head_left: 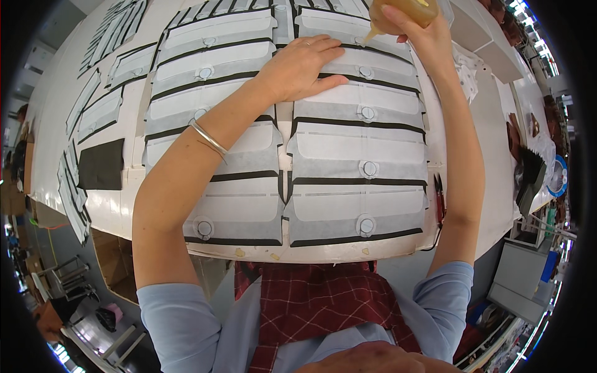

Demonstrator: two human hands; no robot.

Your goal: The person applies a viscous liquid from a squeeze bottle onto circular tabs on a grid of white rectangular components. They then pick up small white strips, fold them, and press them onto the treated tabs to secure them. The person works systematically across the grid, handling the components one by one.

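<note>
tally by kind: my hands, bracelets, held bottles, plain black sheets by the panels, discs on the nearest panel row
Bare left hand and bare right hand: 2
Silver metal bracelet: 1
Amber translucent squeeze bottle: 1
Plain black rectangular sheet: 1
Round white discs on nearest white-and-grey panels: 2
Total: 7

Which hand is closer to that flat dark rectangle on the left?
Left. The left hand is beyond the dark rectangle, to its right; the right hand is even farther right.

Left hand (303,69) flat, palm down, right hand (428,38) raised, curled inward
</note>
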